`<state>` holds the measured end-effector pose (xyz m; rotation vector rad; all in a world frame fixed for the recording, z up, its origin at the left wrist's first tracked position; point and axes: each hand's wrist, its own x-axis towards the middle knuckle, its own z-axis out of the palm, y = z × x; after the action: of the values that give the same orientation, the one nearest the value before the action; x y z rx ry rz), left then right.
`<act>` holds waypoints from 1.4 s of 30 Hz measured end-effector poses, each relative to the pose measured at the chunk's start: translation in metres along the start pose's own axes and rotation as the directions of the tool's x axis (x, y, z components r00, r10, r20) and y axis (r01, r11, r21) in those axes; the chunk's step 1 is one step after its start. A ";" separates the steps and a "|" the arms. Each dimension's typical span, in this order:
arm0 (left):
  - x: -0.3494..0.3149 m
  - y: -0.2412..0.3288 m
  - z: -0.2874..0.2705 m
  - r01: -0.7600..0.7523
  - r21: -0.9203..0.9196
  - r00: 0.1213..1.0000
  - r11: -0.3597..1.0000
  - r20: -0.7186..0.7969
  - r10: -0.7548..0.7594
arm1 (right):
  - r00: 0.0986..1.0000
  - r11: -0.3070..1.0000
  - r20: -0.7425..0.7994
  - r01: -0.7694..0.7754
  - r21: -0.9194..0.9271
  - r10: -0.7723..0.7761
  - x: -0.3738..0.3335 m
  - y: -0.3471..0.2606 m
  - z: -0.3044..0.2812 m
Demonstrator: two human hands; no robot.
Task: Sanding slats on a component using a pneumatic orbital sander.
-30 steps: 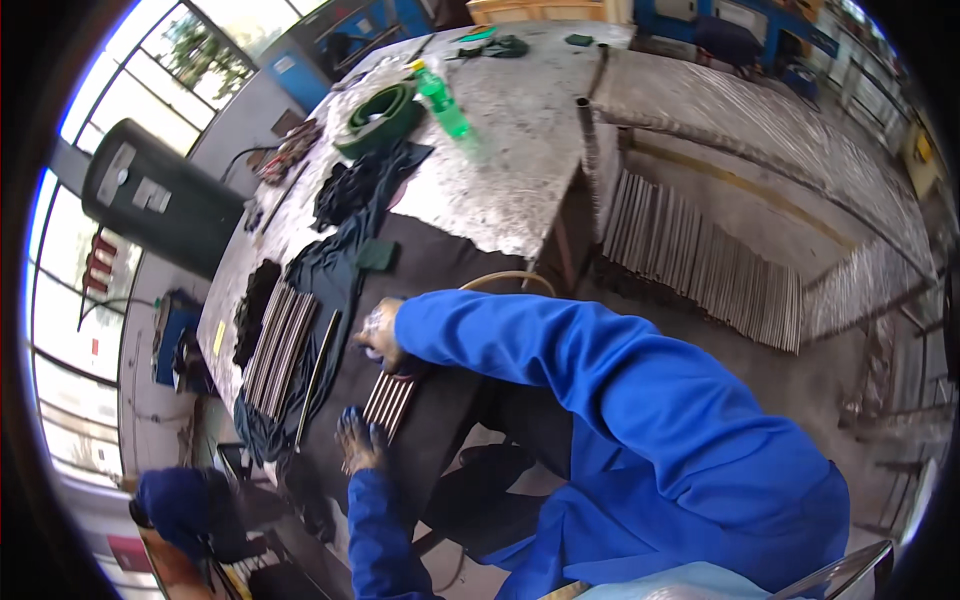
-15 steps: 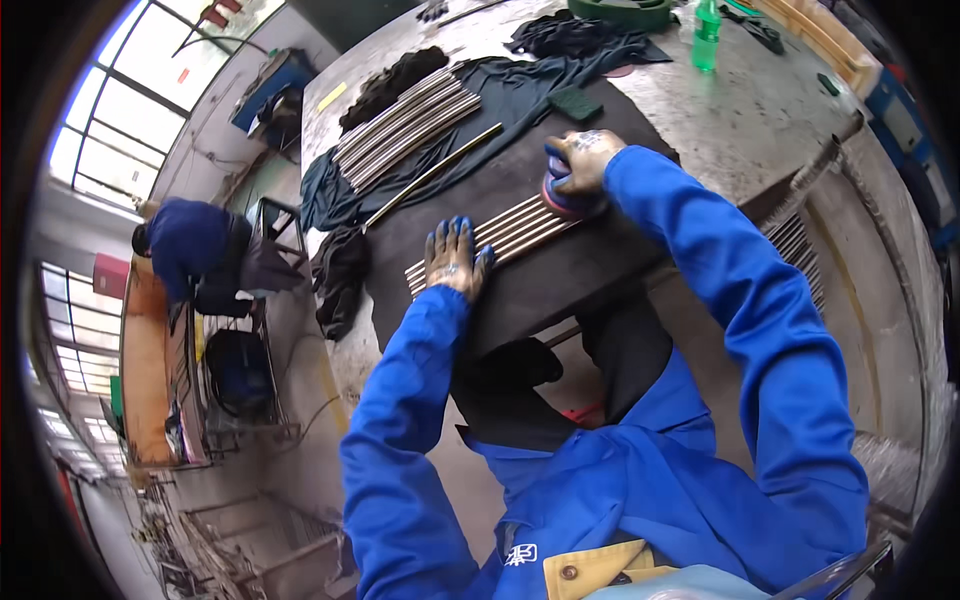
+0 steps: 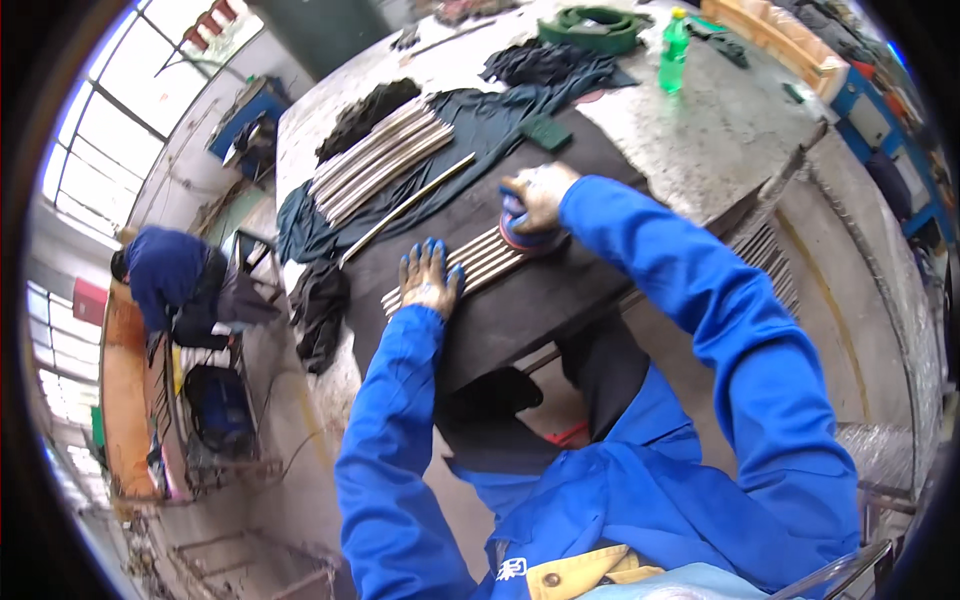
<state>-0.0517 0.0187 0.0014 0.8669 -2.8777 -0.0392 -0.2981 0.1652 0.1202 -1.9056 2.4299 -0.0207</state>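
Note:
My left hand [image 3: 430,284], in a glove with blue-stained fingertips, lies flat with fingers stretched over the left part of a row of several slim metal rods [image 3: 488,256]. The rods lie side by side on a black mat [image 3: 480,335]. My right hand [image 3: 541,196], gloved too, grips a round blue and reddish pad [image 3: 528,238] from above, which rests on the right part of the row and hides the rod ends there. Beyond the row, a single rod [image 3: 410,206] lies slantwise, partly on dark green cloth [image 3: 300,236].
A stack of rods [image 3: 378,165] lies on the cloth. Farther off are a dark green scouring pad [image 3: 546,133], a green bottle [image 3: 674,55] and a green coiled band [image 3: 590,28]. Dark rags [image 3: 322,315] hang at the table's left edge. A person [image 3: 175,275] bends over at left.
My right hand and the round pad have moved along the rods, somewhat closer to my left hand. My left hand keeps its place on the rods. The whole view has shifted slightly.

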 end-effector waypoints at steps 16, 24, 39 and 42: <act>-0.024 0.005 -0.001 -0.051 0.009 0.998 0.999 0.021 0.051 | 0.998 0.998 0.008 0.067 -0.006 -0.067 -0.013 -0.005 0.010; -0.050 0.013 0.000 -0.085 0.026 0.996 0.996 -0.035 0.086 | 0.998 0.998 0.024 0.056 0.001 -0.056 -0.024 -0.002 0.004; -0.013 0.017 -0.002 0.018 0.008 1.000 1.000 0.002 -0.018 | 0.988 0.996 0.148 0.041 0.082 -0.053 0.001 0.012 -0.004; -0.015 0.012 0.001 0.037 0.038 0.999 0.999 0.028 -0.038 | 0.999 1.000 0.051 0.016 -0.007 -0.015 0.000 0.002 0.003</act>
<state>-0.0459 0.0371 -0.0005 0.9353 -2.8976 -0.0023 -0.3004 0.1658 0.1175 -1.9038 2.3859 0.0365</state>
